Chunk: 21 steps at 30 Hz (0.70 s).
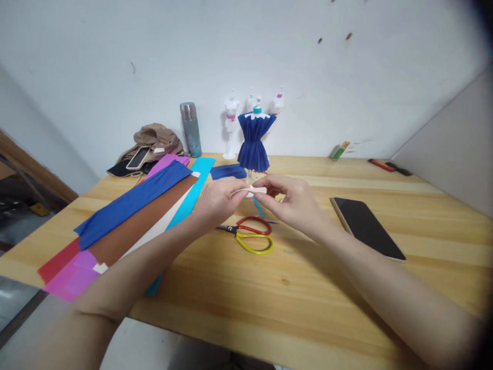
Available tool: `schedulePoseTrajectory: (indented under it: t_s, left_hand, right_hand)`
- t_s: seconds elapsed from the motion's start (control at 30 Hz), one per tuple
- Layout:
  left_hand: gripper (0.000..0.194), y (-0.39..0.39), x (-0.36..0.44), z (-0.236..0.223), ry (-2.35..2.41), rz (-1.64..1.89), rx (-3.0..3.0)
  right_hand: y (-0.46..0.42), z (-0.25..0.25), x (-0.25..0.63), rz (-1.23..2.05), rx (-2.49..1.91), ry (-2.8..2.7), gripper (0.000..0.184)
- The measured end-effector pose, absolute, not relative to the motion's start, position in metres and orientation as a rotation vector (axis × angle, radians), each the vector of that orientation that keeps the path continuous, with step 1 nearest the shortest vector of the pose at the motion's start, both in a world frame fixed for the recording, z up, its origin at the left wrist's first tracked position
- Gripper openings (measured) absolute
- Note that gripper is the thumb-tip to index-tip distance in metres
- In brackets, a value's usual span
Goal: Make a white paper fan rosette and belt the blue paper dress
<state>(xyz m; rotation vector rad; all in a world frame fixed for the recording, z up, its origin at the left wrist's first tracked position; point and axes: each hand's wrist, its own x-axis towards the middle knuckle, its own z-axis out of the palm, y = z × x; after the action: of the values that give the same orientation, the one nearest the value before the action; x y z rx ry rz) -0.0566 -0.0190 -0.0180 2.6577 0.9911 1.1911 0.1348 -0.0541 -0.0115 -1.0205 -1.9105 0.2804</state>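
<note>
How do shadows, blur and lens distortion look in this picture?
Head view: lighting fairly even; soft shadow on the table beside the right forearm; wide-angle stretch towards the edges; right border darkened and smeared; pale strip at the fingers lacks fine detail.

Craft workspace, wooden table [308, 288], mini dress forms [231, 118], scissors [256, 234], coloured paper strips [146, 213]
</note>
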Motion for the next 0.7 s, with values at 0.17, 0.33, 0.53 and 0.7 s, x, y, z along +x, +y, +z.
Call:
schedulePoseTrajectory:
  t_s: [0.17,0.33,0.53,0.7]
  left_hand:
    - [0.027,-0.0181,-0.0573,-0.0225,0.947,1.353,2.983]
    - [0.024,-0.0202,-0.0568,-0.0224,0.929,1.440,2.968]
    - [0.034,-0.0199,-0.0567,-0.0194,1.005,1.462,2.817]
    - [0.043,-0.0238,-0.0554,-0.0155,0.922,1.368,2.615]
  right_hand:
    - [-0.0546,-0.0125,0.1321,0.230,-1.003,-1.887,0.004]
    - [-0.0557,-0.0132,0.1313,0.109,-0.983,-1.908,0.012]
    - [-0.0565,-0.0126,0.1327,0.025,-1.001,-1.901,0.013]
    - [-0.0560,-0.0154,0.1350,-0.029,-0.927,-1.914,0.013]
